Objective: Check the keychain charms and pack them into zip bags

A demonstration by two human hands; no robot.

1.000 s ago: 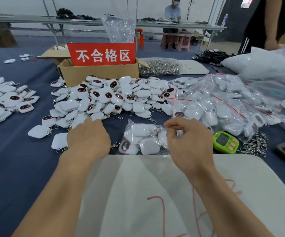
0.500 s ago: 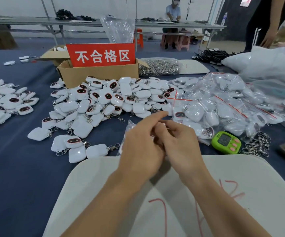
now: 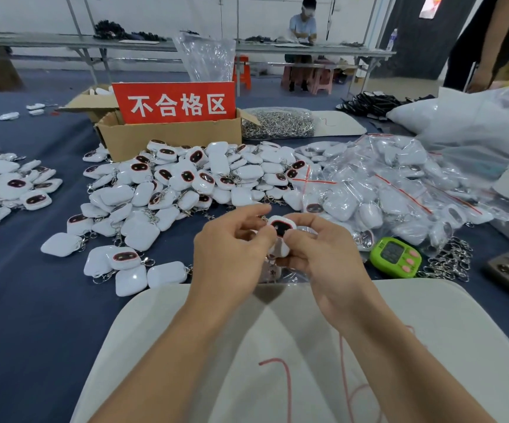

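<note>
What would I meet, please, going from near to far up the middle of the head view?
White mat → charm pinched between left hand and right hand → heap of loose charms → cardboard box → red sign → clear bag → long table.

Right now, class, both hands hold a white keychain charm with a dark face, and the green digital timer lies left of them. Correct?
No. The head view shows the green digital timer right of them, not left. The left hand and right hand do hold the white keychain charm.
</note>
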